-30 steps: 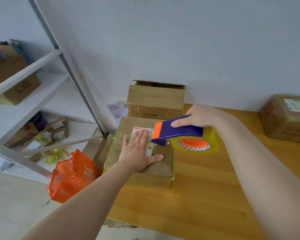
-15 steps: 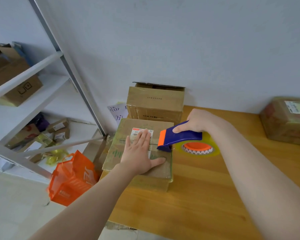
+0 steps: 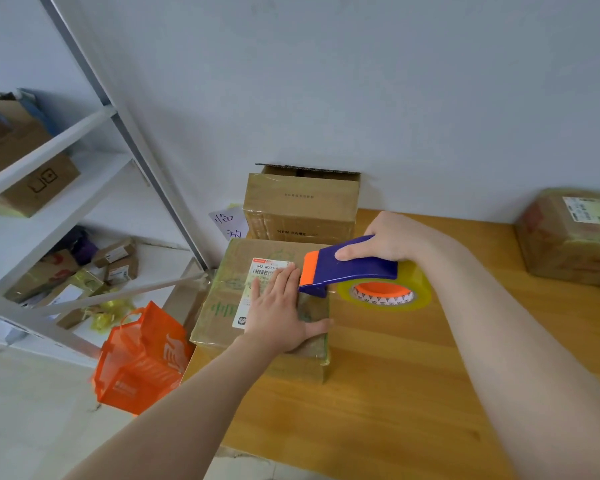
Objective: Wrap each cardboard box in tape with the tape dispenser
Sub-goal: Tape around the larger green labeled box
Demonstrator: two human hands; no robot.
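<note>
**Dispenser nose at the box's right edge, palm holding it down**

On the near wooden bench [image 3: 378, 393], a little left of the frame's centre, lies the flat cardboard box [image 3: 219, 306] now being taped. The left grip [image 3: 278, 306] is released. Its fingers are straight and together, the palm presses flat on the box top and partly covers the shipping label [image 3: 269, 268], and the thumb spreads toward the box's right edge.

Just right of those fingertips, the blue and orange tape dispenser [image 3: 357, 268] seems to rest its nose on the box top. Its yellowish tape roll [image 3: 385, 294] hangs past the edge, above the bench. The right grip [image 3: 388, 240] is clenched round the dispenser's handle from above.

To do this pass well, the nose likely needs firm downward pressure so the tape end sticks. It should then travel in one straight, taut line to avoid wrinkles. The flat palm should stop the box sliding, but the fingers lie close to the dispenser's path and may need to shift.

Farther back, an open-topped carton [image 3: 302, 206] stands against the wall. At the frame's right edge sits a tape-glossed box [image 3: 568, 237].
</note>
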